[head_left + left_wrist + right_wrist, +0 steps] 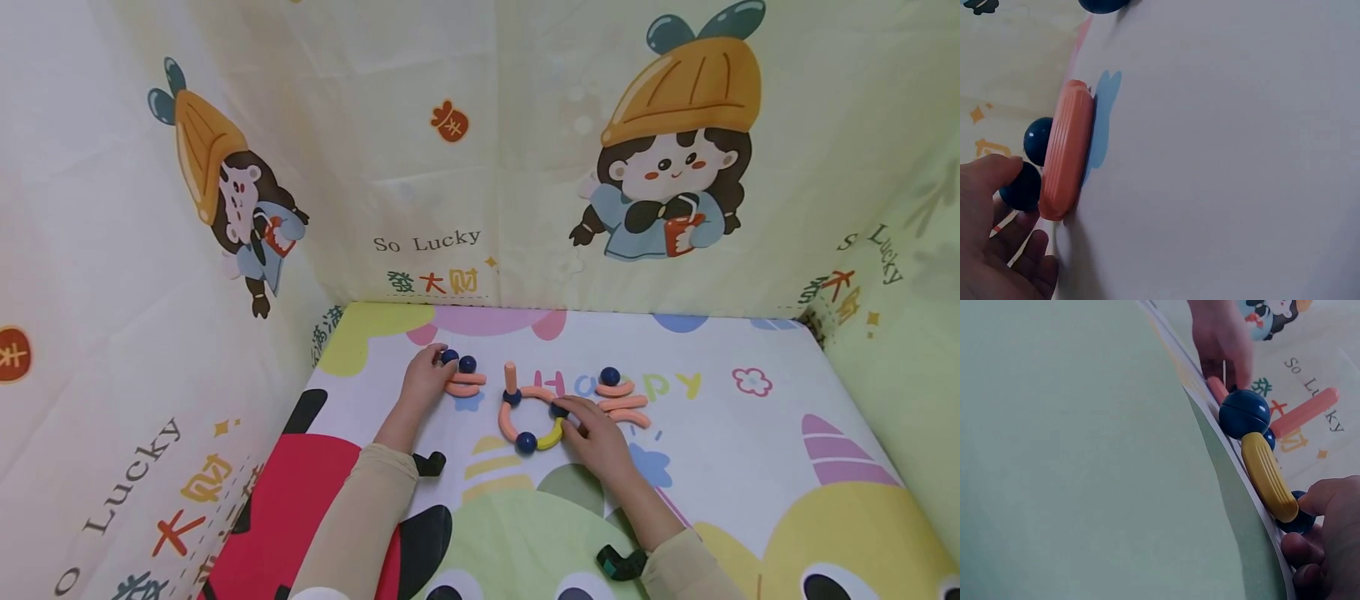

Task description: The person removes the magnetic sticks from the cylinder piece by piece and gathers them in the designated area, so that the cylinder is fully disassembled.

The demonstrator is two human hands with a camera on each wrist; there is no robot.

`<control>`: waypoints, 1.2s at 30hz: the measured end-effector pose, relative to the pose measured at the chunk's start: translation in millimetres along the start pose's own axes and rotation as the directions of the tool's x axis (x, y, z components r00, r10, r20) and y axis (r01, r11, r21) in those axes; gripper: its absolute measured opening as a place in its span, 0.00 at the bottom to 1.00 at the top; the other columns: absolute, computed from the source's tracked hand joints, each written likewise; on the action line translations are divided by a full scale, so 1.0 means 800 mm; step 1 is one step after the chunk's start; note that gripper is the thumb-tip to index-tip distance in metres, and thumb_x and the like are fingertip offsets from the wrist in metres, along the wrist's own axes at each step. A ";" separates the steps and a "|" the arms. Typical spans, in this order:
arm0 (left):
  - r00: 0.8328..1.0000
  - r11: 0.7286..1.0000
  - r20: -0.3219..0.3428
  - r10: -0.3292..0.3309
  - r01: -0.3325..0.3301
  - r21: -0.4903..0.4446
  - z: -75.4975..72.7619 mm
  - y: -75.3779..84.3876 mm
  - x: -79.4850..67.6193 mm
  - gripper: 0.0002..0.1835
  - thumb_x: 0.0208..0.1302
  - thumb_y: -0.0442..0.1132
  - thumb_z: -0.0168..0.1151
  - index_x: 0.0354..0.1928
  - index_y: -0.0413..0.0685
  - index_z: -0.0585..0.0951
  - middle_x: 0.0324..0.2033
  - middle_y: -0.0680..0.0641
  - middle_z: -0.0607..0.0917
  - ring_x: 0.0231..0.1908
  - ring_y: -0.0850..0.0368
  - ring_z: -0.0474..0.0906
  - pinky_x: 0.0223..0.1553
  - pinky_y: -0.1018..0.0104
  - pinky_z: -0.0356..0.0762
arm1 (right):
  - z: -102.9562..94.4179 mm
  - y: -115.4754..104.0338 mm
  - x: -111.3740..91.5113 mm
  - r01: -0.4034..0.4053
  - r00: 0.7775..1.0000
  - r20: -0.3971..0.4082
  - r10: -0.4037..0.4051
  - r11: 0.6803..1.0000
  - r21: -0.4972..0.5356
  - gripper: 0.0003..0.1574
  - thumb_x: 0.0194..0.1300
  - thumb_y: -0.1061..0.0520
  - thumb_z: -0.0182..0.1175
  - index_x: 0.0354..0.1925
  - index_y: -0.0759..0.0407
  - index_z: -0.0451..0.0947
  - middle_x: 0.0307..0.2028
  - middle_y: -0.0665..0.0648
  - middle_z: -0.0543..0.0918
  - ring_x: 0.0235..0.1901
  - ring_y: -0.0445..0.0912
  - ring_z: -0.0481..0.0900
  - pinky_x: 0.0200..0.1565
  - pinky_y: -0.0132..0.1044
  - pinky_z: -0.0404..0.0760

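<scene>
right grip (596, 435) on ring (506, 422) — coral stick (511, 377), long axis upright

Dark blue balls (526, 442): six are counted | salmon-pink rods (511, 377): eight are counted, straight and curved taken together | curved yellow rod (552, 437): one is counted | hands (600, 439): two are seen | black wrist pieces (618, 564): two are seen

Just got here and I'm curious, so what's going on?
A person is working with both hands. The left hand pinches a blue ball beside a second ball and some orange sticks. The right hand holds the right-hand ball of a ring made from three balls, two orange curves and a yellow curve. A straight stick joins the ring's upper-left ball. Another ball and more sticks lie to the right.
</scene>
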State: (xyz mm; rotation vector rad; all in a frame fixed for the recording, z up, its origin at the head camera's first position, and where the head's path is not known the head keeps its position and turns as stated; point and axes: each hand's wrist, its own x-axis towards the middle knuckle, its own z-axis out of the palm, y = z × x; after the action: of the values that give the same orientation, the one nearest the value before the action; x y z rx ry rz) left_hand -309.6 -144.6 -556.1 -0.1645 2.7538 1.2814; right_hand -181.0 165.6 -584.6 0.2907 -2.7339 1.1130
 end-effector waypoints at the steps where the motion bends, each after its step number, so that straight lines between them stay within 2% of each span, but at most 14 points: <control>1: 1.000 1.000 0.003 0.003 -0.003 0.008 0.001 -0.001 0.000 0.27 0.69 0.47 0.62 0.68 0.50 0.71 0.66 0.43 0.74 0.69 0.46 0.67 0.67 0.48 0.68 | 0.000 0.000 0.000 0.001 1.000 0.001 -0.001 1.000 -0.003 0.24 0.69 0.54 0.61 0.62 0.39 0.77 0.63 0.49 0.77 0.30 0.37 0.71 0.37 0.35 0.73; 9: 1.000 0.998 0.011 0.027 -0.028 0.061 0.004 -0.010 0.003 0.27 0.69 0.48 0.61 0.68 0.50 0.72 0.65 0.43 0.75 0.68 0.45 0.68 0.66 0.48 0.68 | -0.001 -0.001 0.000 0.010 1.000 0.004 -0.010 1.000 -0.001 0.24 0.70 0.54 0.60 0.62 0.39 0.76 0.63 0.50 0.77 0.29 0.36 0.72 0.38 0.36 0.73; 17: 0.999 0.996 0.017 0.027 -0.028 0.089 0.005 -0.007 0.002 0.27 0.69 0.48 0.61 0.67 0.49 0.72 0.65 0.43 0.75 0.68 0.45 0.68 0.67 0.49 0.68 | -0.001 0.000 -0.001 0.005 1.000 0.002 -0.005 1.000 0.001 0.24 0.69 0.54 0.60 0.62 0.39 0.76 0.63 0.48 0.77 0.28 0.36 0.71 0.37 0.35 0.73; 36: 0.998 0.997 0.037 0.050 -0.052 0.054 0.002 -0.011 0.001 0.28 0.69 0.47 0.61 0.68 0.48 0.72 0.67 0.42 0.73 0.70 0.44 0.65 0.69 0.48 0.64 | 0.000 0.003 0.000 0.010 1.000 0.001 -0.010 1.000 -0.010 0.25 0.69 0.54 0.61 0.63 0.39 0.76 0.63 0.48 0.77 0.29 0.36 0.71 0.37 0.36 0.73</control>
State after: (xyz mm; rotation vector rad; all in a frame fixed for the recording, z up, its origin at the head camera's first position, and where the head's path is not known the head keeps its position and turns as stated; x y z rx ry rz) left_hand -309.4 -149.4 -564.2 -0.0665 2.7764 1.2068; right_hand -181.4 167.2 -586.6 0.3029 -2.7355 1.0965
